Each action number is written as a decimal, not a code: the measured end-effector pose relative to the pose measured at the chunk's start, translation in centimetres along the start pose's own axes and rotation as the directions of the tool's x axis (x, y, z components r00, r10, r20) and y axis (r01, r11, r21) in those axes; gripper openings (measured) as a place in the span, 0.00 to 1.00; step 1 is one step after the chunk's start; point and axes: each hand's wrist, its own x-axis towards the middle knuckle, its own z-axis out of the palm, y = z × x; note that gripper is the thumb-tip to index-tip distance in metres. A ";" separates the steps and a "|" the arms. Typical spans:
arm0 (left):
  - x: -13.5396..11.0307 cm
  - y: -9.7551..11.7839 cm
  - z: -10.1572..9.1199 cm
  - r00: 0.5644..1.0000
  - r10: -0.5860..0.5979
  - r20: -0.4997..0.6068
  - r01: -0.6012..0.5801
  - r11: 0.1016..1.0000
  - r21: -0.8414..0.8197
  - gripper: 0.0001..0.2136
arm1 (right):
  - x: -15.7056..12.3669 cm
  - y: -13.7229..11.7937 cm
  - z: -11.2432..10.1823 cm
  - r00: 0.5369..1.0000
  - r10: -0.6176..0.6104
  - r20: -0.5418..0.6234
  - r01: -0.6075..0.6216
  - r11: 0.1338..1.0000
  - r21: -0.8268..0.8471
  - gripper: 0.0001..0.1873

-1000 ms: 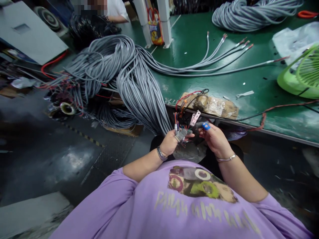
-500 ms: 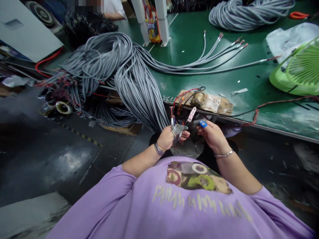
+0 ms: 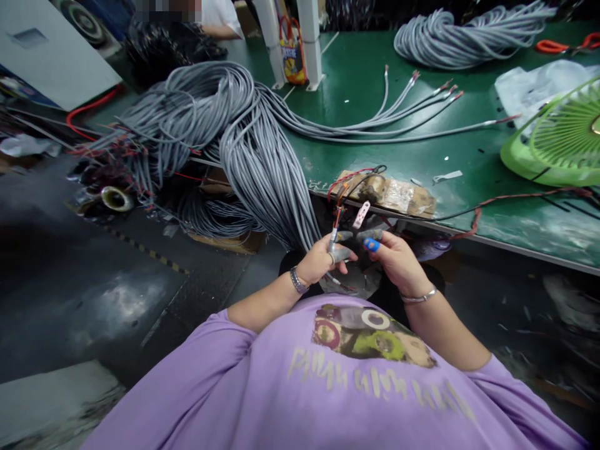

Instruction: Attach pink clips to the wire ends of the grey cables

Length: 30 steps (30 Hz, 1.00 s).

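My left hand (image 3: 321, 259), grey covers on its thumb and a finger, is closed around a grey cable (image 3: 332, 240). Orange and other coloured wires fan out of that cable's upper end. Another cable end (image 3: 338, 284) hangs just below the hand. Opposite, my right hand (image 3: 398, 259) has thumb and forefinger pressed together, one in a blue cover and one in grey. Whether anything is pinched there is too small to tell. Beyond the hands, a pink-and-white tag (image 3: 361, 214) hangs by the table edge. A big bundle of grey cables (image 3: 267, 162) drapes over the edge at left.
On the green table (image 3: 356, 75) lie a taped wooden block (image 3: 398, 195) with wires, a coiled cable (image 3: 450, 40), a green fan (image 3: 548, 140), a plastic bag (image 3: 520, 84) and red-handled scissors (image 3: 553, 46). A person (image 3: 220, 19) sits at the far left.
The cable with coloured wires now stands more upright and further right in my left hand. The other wire ends dropped below that hand. My right fingers moved slightly left, nearer to it.
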 end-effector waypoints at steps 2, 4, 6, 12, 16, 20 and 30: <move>0.0 -0.4 0.0 0.999 0.045 0.029 -0.046 0.998 0.031 0.31 | 0.0 -0.1 1.1 0.994 0.004 0.112 0.003 0.998 -0.058 0.14; 0.2 -0.9 -0.1 0.994 0.106 0.041 -0.108 0.992 0.059 0.36 | 0.2 -0.1 2.2 0.982 0.011 0.191 0.007 0.996 -0.090 0.17; 0.3 -1.3 -0.4 0.987 0.156 0.030 -0.159 0.980 0.117 0.36 | 0.4 0.0 3.0 0.975 0.012 0.220 0.014 0.993 -0.118 0.16; -0.2 -0.6 -0.5 0.993 0.075 0.089 -0.077 0.997 0.023 0.34 | 0.4 0.5 3.1 0.994 0.011 0.111 -0.010 1.000 -0.014 0.14; -0.4 0.1 -0.2 0.998 0.057 0.040 -0.055 0.997 -0.053 0.26 | 0.2 0.6 2.4 1.000 -0.003 -0.026 0.003 1.000 -0.003 0.11; -0.5 -0.1 0.2 0.995 0.082 -0.048 -0.078 0.993 0.087 0.20 | 0.0 0.8 2.2 0.998 0.031 -0.052 -0.031 0.999 0.009 0.10; -1.1 0.3 0.8 0.999 0.016 -0.028 -0.009 0.969 0.248 0.14 | -0.1 -0.1 3.0 1.000 0.007 -0.019 -0.007 1.000 0.000 0.12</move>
